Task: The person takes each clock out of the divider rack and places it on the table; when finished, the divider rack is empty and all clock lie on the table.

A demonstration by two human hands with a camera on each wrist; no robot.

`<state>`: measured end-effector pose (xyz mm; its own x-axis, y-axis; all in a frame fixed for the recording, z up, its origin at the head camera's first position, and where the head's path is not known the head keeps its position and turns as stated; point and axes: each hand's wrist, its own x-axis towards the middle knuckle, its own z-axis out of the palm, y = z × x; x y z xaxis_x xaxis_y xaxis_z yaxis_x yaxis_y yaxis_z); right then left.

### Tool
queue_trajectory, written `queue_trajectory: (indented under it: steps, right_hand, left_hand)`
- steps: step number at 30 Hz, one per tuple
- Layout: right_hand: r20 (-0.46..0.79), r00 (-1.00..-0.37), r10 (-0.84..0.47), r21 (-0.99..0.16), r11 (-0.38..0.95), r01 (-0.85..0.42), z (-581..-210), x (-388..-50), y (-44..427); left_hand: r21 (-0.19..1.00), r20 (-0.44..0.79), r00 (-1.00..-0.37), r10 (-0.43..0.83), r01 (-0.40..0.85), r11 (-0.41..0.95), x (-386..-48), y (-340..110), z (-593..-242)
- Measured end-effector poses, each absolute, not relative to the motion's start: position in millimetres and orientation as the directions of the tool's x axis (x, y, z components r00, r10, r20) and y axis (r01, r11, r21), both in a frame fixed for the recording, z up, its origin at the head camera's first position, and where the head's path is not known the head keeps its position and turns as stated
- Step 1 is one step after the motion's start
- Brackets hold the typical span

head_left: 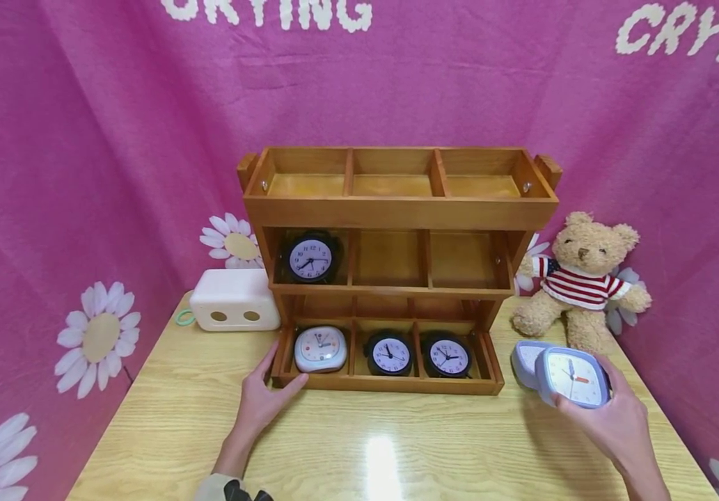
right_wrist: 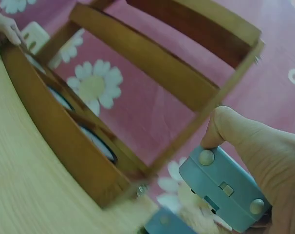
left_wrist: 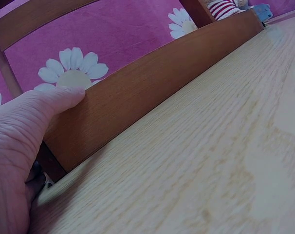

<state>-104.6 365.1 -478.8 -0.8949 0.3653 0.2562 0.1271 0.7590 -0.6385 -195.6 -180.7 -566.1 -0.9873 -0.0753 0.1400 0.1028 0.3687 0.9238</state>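
Note:
In the head view my right hand [head_left: 625,410] holds a blue square alarm clock [head_left: 573,379] with a white dial. In the right wrist view that clock's underside shows round feet and a small switch. Just behind it sits a second blue clock [head_left: 527,362], partly hidden. My left hand [head_left: 263,398] grips the lower left corner of a three-tier wooden shelf [head_left: 399,213], its thumb on the front board and the other fingers along the side. A white-blue clock [head_left: 321,348] and two black round clocks [head_left: 390,354] occupy the bottom tier. Another black clock [head_left: 311,258] stands middle-tier left.
A white box [head_left: 234,296] with two round holes stands left of the shelf, beside a green ring [head_left: 185,317]. To the right sits a teddy bear [head_left: 585,278] in a striped sweater. Pink curtains [head_left: 434,83] surround the wooden table [head_left: 334,445].

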Motion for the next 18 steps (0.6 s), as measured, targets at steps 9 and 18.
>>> queue_trajectory:
  steps: [9, 18]
  right_hand:
    - [0.221, -0.864, 0.453, -0.648, 0.73, 0.217, -495.7, -92.0, 408.2]
    - [0.198, -0.872, 0.447, -0.631, 0.739, 0.235, -520.2, -90.9, 445.1]
  left_hand:
    - [0.924, 0.151, -0.986, -0.074, 0.114, 0.365, -195.9, -181.7, -566.9]
    - [0.928, 0.146, -0.987, -0.062, 0.115, 0.356, -194.4, -182.3, -567.0]
